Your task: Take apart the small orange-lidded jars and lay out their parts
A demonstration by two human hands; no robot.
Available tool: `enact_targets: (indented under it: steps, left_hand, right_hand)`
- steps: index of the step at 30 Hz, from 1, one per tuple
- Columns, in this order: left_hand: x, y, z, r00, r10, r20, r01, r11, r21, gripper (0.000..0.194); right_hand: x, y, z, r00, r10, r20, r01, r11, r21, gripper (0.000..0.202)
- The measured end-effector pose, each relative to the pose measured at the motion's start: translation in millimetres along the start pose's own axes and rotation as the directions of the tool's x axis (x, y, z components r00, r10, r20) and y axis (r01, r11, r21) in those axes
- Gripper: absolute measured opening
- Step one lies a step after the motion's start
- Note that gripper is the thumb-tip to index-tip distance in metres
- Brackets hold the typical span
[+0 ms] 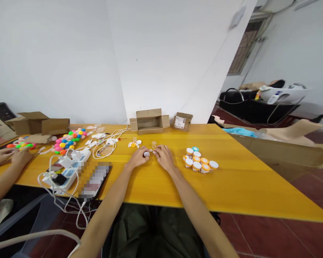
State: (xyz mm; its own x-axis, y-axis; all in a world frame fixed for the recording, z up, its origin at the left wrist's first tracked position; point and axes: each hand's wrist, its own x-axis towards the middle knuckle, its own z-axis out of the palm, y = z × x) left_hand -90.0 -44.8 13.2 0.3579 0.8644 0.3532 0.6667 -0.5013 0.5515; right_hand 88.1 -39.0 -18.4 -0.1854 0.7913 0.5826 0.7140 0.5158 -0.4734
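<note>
My left hand (pixel 138 157) is curled on the yellow table around a small white round piece (pixel 146 154). Close beside it, my right hand (pixel 164 157) has its fingers together at a tiny whitish part (pixel 154 152), too small to name. Just beyond my fingertips stands a small clear cup (pixel 154 144). Ahead of my left hand lie an orange ring (pixel 133 145), a white round lid (pixel 139 142) and small white pieces. To the right of my right hand is a cluster of several small round tubs (pixel 196 165) with white and orange lids; one lid is teal.
Open cardboard boxes (pixel 150 123) stand along the wall. On the left are a power strip (pixel 73 172) with plugs and looping white cables, a phone (pixel 95 182), and colourful balls (pixel 67 141). A co-worker's hands (pixel 20 156) handle similar pieces at far left.
</note>
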Motion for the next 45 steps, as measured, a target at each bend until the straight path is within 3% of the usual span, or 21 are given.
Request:
enact_targets:
  steps: [3,6,10,14,19,29,45]
  left_hand:
    - [1,0,0.3,0.999,0.001,-0.047,-0.004,0.999,-0.053,0.015]
    - [3,2,1.3,0.995,0.004,-0.1,-0.018,0.99,-0.138,0.011]
    - [5,7,2.8,0.99,-0.007,-0.141,-0.031,0.964,-0.265,0.016]
    - [6,10,2.1,0.991,-0.022,-0.13,-0.026,0.936,-0.352,0.026]
    - [8,10,2.2,0.995,-0.05,-0.09,0.009,0.913,-0.407,0.03]
    - [7,7,2.6,0.996,-0.084,0.013,0.077,0.841,-0.536,0.035]
    - [8,1,5.9,0.982,-0.184,0.049,0.178,0.793,-0.583,0.037]
  right_hand:
    - [2,1,-1,0.999,0.023,-0.037,-0.016,0.986,0.163,0.016]
    - [6,1,-1,0.994,0.11,0.029,-0.112,0.897,0.427,0.011]
    - [7,-2,-1,0.93,0.212,0.3,-0.367,0.589,0.72,0.022]
    - [5,-4,-4,0.865,0.18,0.469,-0.502,0.266,0.823,0.031]
    - [5,-1,-5,0.819,0.206,0.535,-0.558,0.069,0.827,0.023]
    - [5,0,-3,0.792,0.261,0.551,-0.567,-0.018,0.823,0.023]
    - [4,1,0,0.82,0.191,0.539,-0.553,0.022,0.833,0.028]
